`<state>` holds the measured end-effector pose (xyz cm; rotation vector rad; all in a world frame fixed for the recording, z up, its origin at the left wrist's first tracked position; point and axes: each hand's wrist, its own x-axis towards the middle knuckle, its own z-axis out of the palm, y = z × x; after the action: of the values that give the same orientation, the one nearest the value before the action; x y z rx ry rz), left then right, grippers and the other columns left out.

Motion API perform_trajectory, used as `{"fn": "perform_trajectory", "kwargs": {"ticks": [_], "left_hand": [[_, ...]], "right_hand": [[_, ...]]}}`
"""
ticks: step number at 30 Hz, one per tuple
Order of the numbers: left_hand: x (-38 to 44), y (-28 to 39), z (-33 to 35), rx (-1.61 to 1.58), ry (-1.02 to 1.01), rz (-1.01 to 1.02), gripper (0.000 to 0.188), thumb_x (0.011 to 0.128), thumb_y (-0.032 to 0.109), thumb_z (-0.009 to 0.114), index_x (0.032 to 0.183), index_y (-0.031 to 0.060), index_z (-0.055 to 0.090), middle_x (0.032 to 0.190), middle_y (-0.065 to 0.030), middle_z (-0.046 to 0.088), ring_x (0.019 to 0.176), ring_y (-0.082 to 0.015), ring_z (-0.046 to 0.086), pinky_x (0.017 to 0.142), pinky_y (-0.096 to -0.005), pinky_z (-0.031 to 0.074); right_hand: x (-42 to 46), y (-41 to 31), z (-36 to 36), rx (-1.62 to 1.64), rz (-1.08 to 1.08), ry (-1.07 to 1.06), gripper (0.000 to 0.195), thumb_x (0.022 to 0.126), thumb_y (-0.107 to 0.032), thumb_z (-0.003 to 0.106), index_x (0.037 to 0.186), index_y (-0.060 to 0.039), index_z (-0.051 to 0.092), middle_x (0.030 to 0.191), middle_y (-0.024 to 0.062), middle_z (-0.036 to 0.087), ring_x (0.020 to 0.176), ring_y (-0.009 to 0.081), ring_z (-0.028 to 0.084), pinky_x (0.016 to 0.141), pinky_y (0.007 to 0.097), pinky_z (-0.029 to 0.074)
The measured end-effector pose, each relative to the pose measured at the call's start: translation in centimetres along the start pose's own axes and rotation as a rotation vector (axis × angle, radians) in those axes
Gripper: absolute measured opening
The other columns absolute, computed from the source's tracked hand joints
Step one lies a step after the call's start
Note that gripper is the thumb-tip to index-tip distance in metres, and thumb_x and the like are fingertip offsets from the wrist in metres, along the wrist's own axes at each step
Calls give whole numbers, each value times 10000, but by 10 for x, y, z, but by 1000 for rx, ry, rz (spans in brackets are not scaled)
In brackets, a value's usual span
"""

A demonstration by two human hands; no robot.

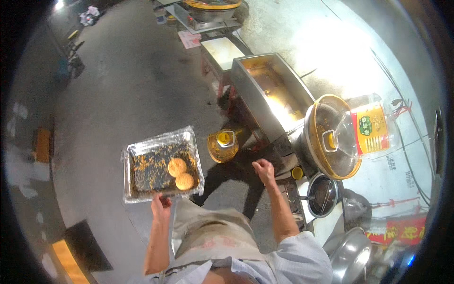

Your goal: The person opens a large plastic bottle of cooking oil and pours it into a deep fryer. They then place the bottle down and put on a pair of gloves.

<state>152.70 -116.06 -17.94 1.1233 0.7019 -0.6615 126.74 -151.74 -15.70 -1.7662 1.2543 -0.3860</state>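
A foil-lined rectangular tray [194, 147] lies to my left, scattered with sesame-like seeds and crumbs. Two round golden flatbreads [177, 167] rest in its right half, one overlapping or touching the other. My left hand [161, 206] is at the tray's near rim, its fingertips against the edge; whether they grip it is unclear. My right hand [265, 171] hangs in front of me with fingers curled closed, and nothing shows in it. Between tray and right hand stands a plastic oil jug [222, 151] with a yellow cap and white handle.
A long metal trough [253, 92] stands ahead on the right. Beside it, a large plastic oil bottle [372, 129] lies tilted over a yellow-rimmed round sieve [312, 142]. A dark pot [322, 195] and a steel basin [354, 252] are near my right arm. Cables run along the pale wall.
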Motion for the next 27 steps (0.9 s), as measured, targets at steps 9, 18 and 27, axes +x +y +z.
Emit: {"fn": "perform_trajectory", "kwargs": {"ticks": [9, 18, 27], "left_hand": [[107, 116, 198, 187, -207, 8, 134, 819, 158, 591, 751, 64, 524, 621, -67, 533, 501, -221, 566, 429, -331, 465], [207, 142, 360, 332, -166, -176, 164, 805, 150, 609, 743, 50, 495, 626, -94, 523, 514, -228, 565, 428, -312, 452], [355, 121, 559, 553, -371, -329, 191, 785, 184, 597, 677, 103, 462, 532, -63, 463, 461, -214, 537, 385, -324, 426]], "right_hand": [[-282, 315, 127, 553, 1162, -215, 331, 862, -234, 589, 600, -37, 540, 564, 48, 518, 482, 200, 449, 442, 348, 374], [1, 149, 202, 1240, 1101, 75, 168, 924, -135, 446, 971, -52, 584, 627, 36, 499, 469, 155, 459, 377, 319, 363], [150, -122, 109, 746, 486, 563, 245, 884, -158, 601, 1072, -1, 596, 885, 45, 626, 711, 126, 585, 618, 267, 489]]}}
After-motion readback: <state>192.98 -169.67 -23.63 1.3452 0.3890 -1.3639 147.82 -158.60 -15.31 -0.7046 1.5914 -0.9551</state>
